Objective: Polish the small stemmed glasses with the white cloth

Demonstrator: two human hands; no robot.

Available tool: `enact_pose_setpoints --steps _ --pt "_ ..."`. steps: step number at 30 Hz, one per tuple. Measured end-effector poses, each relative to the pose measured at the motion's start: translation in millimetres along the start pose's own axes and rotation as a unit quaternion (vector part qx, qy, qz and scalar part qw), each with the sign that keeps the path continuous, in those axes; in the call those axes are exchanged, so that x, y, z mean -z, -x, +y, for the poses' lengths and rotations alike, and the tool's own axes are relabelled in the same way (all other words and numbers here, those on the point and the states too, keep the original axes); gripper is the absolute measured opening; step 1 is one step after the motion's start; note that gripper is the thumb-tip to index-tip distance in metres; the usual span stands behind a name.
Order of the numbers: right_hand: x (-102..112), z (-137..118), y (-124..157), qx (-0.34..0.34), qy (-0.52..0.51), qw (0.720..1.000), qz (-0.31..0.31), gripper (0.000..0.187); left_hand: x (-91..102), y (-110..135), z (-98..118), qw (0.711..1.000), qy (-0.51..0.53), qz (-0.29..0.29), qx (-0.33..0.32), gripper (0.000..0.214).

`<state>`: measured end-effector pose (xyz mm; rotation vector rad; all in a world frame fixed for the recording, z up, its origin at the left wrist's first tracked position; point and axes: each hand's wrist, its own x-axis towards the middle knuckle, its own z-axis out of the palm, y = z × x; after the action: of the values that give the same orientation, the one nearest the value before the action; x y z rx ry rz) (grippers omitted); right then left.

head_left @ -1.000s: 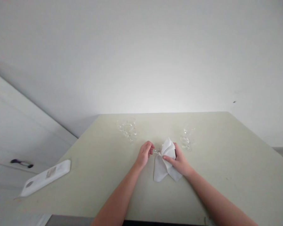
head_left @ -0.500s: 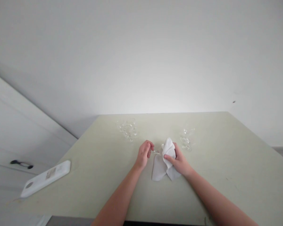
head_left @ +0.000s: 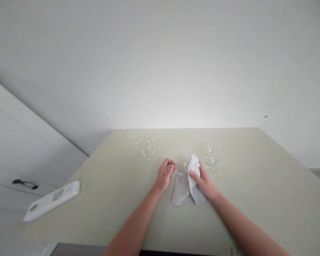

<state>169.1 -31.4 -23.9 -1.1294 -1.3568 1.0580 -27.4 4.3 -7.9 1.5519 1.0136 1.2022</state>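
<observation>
Near the middle of the table, my left hand [head_left: 164, 175] pinches the stem end of a clear stemmed glass [head_left: 179, 171], which lies sideways between my hands. My right hand [head_left: 204, 181] is wrapped round a white cloth [head_left: 193, 174], pressing it over the glass's bowl, so most of the bowl is hidden. One part of the cloth droops toward the tabletop below the stem. Beyond my left hand stand several clear glasses [head_left: 144, 145] in a cluster. More clear glassware [head_left: 210, 158] stands past my right hand; how many pieces is hard to tell.
A pale green table [head_left: 117, 199] stretches out before me, with a white wall [head_left: 176, 71] behind it. At its left edge lies a long white power strip or case-like object [head_left: 53, 200]. A white cabinet with a black handle [head_left: 25, 184] is on the left.
The cloth and my right hand have shifted slightly right along the glass, so a bit more of it shows. My left hand has turned slightly and still holds the stem end.
</observation>
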Motion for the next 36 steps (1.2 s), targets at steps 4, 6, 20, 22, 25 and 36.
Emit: enact_pose_setpoints --steps 4,6,20,22,25,36 --pt "1.6 -1.2 -0.6 -0.035 -0.005 0.999 0.002 0.038 0.5 4.8 7.1 0.996 -0.043 -0.011 -0.079 0.041" --pt "1.6 -3.0 1.1 -0.004 0.012 1.0 -0.023 0.041 0.2 1.8 4.3 1.0 -0.019 0.001 -0.025 0.047" --pt "2.1 -0.8 0.1 -0.001 -0.022 1.0 -0.009 0.046 1.5 1.0 1.1 0.999 -0.03 0.001 -0.033 0.037" --pt "2.3 -4.3 1.5 0.043 0.006 0.998 -0.042 0.053 0.4 -4.3 -3.2 0.998 0.017 0.027 0.053 0.039" --pt "1.3 -5.8 2.2 0.062 0.026 0.997 -0.049 0.055 -0.9 -8.6 -4.8 0.988 0.058 0.035 0.136 0.041" --pt "5.9 -3.0 0.0 0.01 -0.023 0.999 -0.037 0.05 -1.4 2.9 7.4 0.999 -0.024 0.011 -0.036 0.038"
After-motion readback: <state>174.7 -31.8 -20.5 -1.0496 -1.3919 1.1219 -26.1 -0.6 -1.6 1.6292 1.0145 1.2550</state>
